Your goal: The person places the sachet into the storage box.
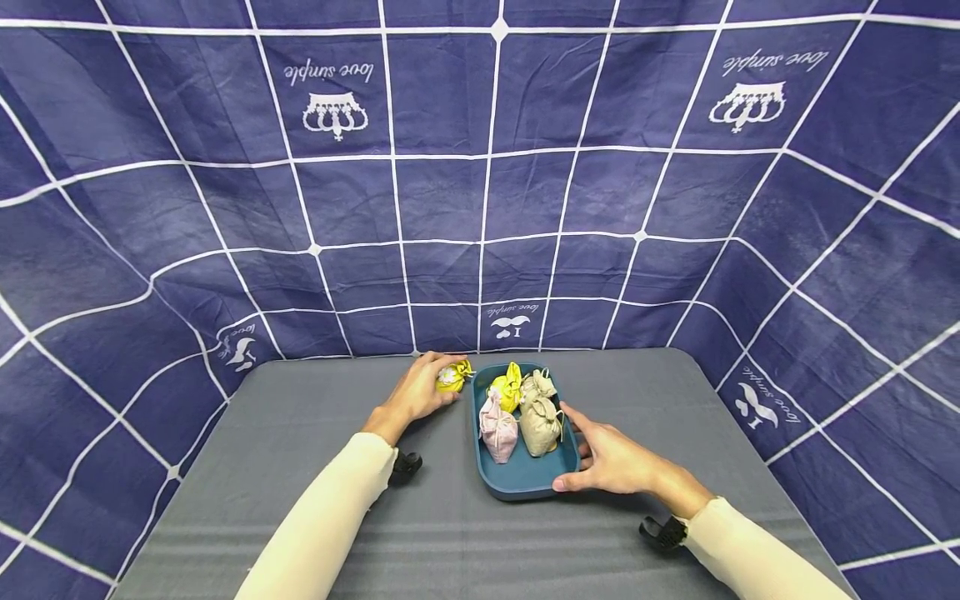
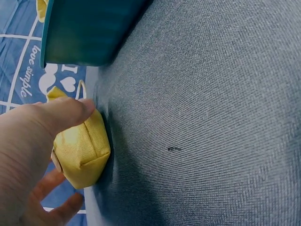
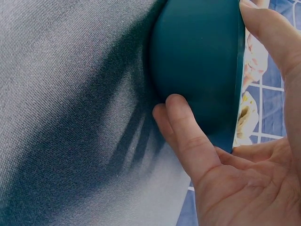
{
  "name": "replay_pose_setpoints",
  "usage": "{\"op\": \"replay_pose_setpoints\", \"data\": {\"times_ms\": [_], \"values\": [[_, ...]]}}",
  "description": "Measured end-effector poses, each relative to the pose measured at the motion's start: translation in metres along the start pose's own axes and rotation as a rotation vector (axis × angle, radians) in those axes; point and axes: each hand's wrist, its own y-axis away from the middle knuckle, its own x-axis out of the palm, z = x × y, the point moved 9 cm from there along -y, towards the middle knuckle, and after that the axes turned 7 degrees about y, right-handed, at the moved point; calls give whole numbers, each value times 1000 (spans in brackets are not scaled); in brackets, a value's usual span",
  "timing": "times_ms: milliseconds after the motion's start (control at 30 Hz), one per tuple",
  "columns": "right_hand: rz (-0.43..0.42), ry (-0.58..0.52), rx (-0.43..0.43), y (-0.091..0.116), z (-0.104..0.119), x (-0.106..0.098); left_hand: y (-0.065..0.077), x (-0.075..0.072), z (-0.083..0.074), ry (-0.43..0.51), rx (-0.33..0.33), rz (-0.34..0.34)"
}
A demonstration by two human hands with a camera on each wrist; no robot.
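A yellow drawstring pouch (image 1: 452, 377) lies on its side on the grey surface, left of a blue bin (image 1: 517, 487). My left hand (image 1: 420, 390) holds this pouch, the thumb laid across it and fingers round its far side. In the left wrist view the yellow pouch (image 2: 87, 153) touches the cloth. My right hand (image 1: 617, 460) grips the bin by its right side, thumb at the near rim corner. The right wrist view shows fingertips against the bin's outer wall (image 3: 197, 61).
Inside the bin sit another yellow pouch (image 1: 508, 387), a pink pouch (image 1: 498, 429) and two beige pouches, one in front (image 1: 540, 427) and one behind (image 1: 537, 385). A blue checked cloth (image 1: 450, 200) hangs behind and at both sides of the grey tabletop (image 1: 300, 433).
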Motion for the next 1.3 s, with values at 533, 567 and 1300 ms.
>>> {"op": "replay_pose_setpoints", "data": {"times_ms": [533, 567, 1300], "values": [[1, 0, 11, 1, 0, -1, -2, 1, -2, -6, 60, -8], [2, 3, 11, 1, 0, -1, -2, 1, -2, -5, 59, -8], [4, -23, -15, 0, 1, 0, 6, -16, -7, 30, 7, -67]]}}
